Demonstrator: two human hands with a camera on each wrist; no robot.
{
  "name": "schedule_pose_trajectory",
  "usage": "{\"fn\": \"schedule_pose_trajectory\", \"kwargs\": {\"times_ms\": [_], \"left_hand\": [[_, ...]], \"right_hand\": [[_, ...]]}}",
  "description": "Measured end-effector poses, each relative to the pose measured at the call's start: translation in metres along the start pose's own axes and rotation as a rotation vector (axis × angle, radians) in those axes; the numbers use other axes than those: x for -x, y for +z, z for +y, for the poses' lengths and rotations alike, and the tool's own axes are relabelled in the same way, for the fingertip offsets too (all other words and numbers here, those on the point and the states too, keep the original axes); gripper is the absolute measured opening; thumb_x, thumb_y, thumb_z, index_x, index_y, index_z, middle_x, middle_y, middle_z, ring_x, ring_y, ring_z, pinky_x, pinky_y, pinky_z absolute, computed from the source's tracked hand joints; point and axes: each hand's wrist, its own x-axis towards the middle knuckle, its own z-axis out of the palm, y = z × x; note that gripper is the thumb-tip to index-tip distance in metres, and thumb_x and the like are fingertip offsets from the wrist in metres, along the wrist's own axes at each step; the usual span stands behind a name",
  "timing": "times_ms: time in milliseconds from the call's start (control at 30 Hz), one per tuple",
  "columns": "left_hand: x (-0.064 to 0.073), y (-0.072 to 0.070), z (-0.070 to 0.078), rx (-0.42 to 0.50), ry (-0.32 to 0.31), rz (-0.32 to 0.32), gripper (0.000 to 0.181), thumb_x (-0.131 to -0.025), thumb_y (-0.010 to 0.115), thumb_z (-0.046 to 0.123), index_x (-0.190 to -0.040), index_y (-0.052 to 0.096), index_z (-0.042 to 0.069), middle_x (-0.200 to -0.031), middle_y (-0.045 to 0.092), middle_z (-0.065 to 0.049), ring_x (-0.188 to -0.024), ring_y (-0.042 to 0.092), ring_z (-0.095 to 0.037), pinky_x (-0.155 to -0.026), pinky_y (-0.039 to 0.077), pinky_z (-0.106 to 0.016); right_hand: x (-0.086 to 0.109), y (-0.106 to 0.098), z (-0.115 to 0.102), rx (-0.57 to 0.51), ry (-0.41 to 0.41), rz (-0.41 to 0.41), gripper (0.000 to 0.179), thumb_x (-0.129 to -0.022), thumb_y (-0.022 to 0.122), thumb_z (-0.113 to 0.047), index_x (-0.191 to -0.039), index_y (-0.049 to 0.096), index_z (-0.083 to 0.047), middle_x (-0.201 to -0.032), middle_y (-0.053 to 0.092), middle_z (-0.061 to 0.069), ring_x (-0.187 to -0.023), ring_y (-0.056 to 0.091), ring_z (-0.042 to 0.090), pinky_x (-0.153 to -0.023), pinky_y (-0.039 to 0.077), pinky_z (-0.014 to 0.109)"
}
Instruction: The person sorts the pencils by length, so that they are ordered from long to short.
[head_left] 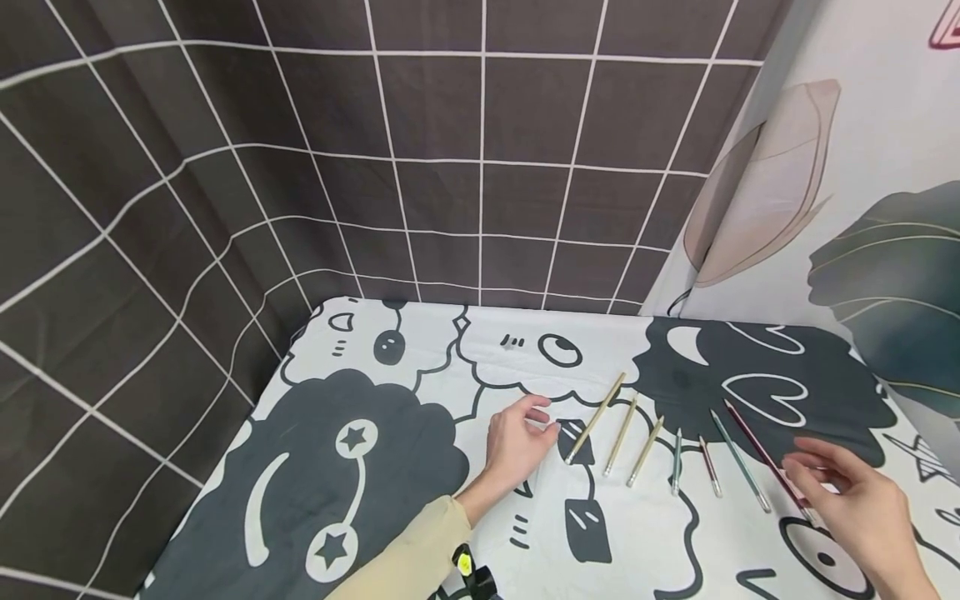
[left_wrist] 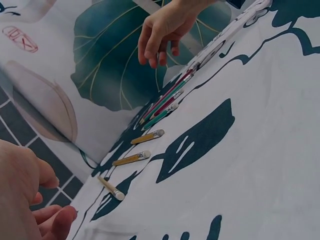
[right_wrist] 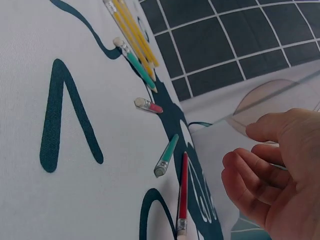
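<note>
Several pencils lie in a fanned row on the cloth, eraser ends toward me. From left to right in the head view come a long yellow pencil (head_left: 596,417), two shorter yellow pencils (head_left: 622,435), a short green pencil (head_left: 677,463), a short red pencil (head_left: 709,467), a longer green pencil (head_left: 740,461) and a long red pencil (head_left: 761,450). My left hand (head_left: 520,442), fingers loosely bent and holding nothing, is just left of the long yellow pencil. At the row's other end, my right hand (head_left: 862,504) hovers beside the long red pencil, also holding nothing, fingers relaxed.
A white cloth (head_left: 420,346) with dark cartoon shapes covers the surface. Behind and to the left hangs a dark curtain (head_left: 435,200) with a white grid. A leaf-patterned curtain (head_left: 847,150) borders the right side. A dark cord (head_left: 678,302) shows at the back corner.
</note>
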Motion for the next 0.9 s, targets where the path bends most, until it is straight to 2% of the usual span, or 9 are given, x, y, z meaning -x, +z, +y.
{"fn": "schedule_pose_trajectory", "kwargs": {"times_ms": [200,467,567,800,900], "left_hand": [[-0.001,0.009,0.001,-0.013,-0.009,0.000,0.029,-0.078,0.078,0.009,-0.107,0.074,0.007,-0.084,0.072,-0.001,-0.066,0.065,-0.002,-0.064,0.049,-0.023],[-0.005,0.018,0.001,-0.046,0.025,-0.004,0.030,-0.077,0.077,0.009,-0.107,0.074,0.007,-0.082,0.071,0.001,-0.063,0.060,0.002,-0.067,0.046,-0.024],[-0.005,0.021,0.001,-0.049,0.033,-0.005,0.030,-0.076,0.078,0.009,-0.106,0.074,0.006,-0.081,0.071,0.000,-0.062,0.059,0.003,-0.068,0.046,-0.023],[-0.004,0.027,0.000,-0.054,0.031,-0.037,0.031,-0.076,0.079,0.008,-0.106,0.074,0.005,-0.081,0.070,-0.001,-0.061,0.058,0.003,-0.067,0.046,-0.021],[-0.004,0.031,0.000,-0.071,0.038,-0.042,0.030,-0.075,0.080,0.009,-0.105,0.074,0.007,-0.080,0.070,0.001,-0.060,0.058,0.005,-0.066,0.046,-0.020]], "right_hand": [[-0.003,0.002,0.009,0.023,0.029,-0.022,0.035,-0.088,0.069,0.003,-0.120,0.058,0.014,-0.096,0.065,0.031,-0.063,0.041,-0.019,-0.047,0.046,0.018],[-0.008,0.004,0.018,0.057,0.058,-0.022,0.033,-0.089,0.069,-0.002,-0.118,0.060,0.012,-0.092,0.067,0.027,-0.057,0.047,-0.009,-0.047,0.043,0.019],[-0.010,0.005,0.021,0.064,0.060,-0.014,0.032,-0.089,0.069,-0.003,-0.117,0.062,0.011,-0.089,0.067,0.025,-0.058,0.045,-0.010,-0.047,0.042,0.019],[-0.013,0.007,0.030,0.099,0.140,-0.038,0.035,-0.090,0.068,-0.008,-0.119,0.060,0.011,-0.089,0.066,0.022,-0.061,0.036,-0.015,-0.049,0.040,0.017],[-0.013,0.008,0.033,0.105,0.136,-0.033,0.035,-0.089,0.069,-0.008,-0.117,0.061,0.011,-0.087,0.067,0.021,-0.061,0.036,-0.015,-0.049,0.039,0.016]]}}
